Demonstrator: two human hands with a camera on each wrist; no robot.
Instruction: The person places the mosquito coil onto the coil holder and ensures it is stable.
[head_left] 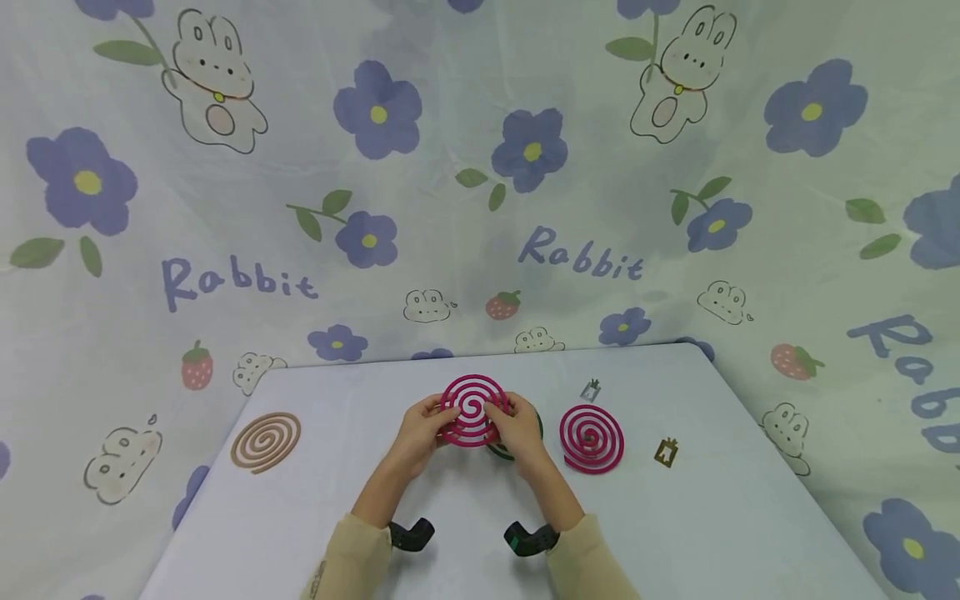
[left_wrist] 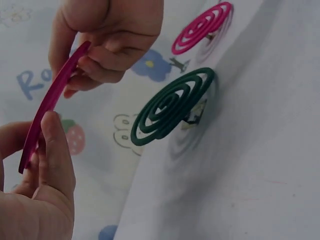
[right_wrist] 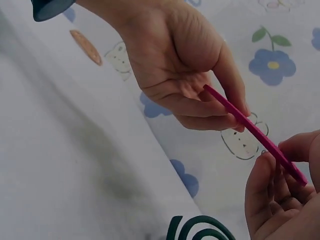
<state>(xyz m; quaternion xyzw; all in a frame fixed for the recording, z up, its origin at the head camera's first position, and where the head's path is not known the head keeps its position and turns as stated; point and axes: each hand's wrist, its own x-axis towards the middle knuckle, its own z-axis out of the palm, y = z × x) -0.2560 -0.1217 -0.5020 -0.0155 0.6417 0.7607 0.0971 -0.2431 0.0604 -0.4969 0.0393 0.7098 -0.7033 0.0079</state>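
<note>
Both hands hold a pink mosquito coil point(head_left: 472, 407) upright above the table, its flat face toward the head camera. My left hand point(head_left: 417, 433) pinches its left edge, thumb on the near face and fingers behind. On the opposite edge my right hand point(head_left: 519, 427) pinches it the same way. Seen edge-on in the left wrist view, the held pink coil point(left_wrist: 44, 110) is a thin, slightly curved strip. Behind the right hand, partly hidden, is a green coil point(head_left: 501, 452); the left wrist view shows this green coil point(left_wrist: 165, 102) raised on a small metal stand point(left_wrist: 195, 114).
Right of the hands lies a second pink coil point(head_left: 591, 437), propped above the table. A silver stand point(head_left: 591, 390) is behind it, and a gold-coloured stand point(head_left: 666, 452) to its right. At the table's left side rests a tan coil point(head_left: 266, 442). Printed cloth point(head_left: 450, 183) hangs behind the table.
</note>
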